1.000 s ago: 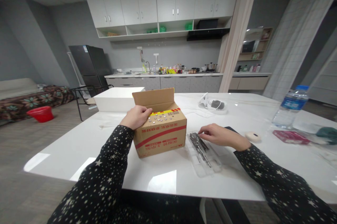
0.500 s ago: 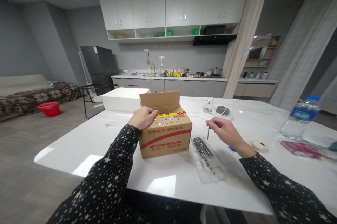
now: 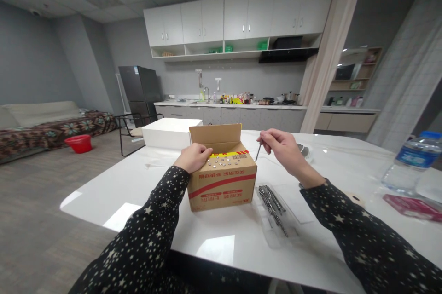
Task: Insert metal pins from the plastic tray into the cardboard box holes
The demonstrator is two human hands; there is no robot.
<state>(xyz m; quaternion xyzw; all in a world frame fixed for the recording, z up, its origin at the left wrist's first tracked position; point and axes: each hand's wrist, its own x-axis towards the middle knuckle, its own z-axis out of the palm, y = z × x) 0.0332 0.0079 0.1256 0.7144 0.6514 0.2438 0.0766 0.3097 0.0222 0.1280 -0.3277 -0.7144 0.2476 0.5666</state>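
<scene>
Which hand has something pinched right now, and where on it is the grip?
The right hand pinches a nail by its top end, point hanging down beside the box. The left hand only rests on the box top.

A glossy white tabletop (image 3: 224, 243) carries a cardboard box (image 3: 223, 183) near its middle. Just right of the box lies a clear tray of metal nails (image 3: 274, 202). A white box (image 3: 171, 132) sits toward the far left corner; a water bottle (image 3: 409, 163) and a red packet (image 3: 412, 206) lie near the right edge.
</scene>
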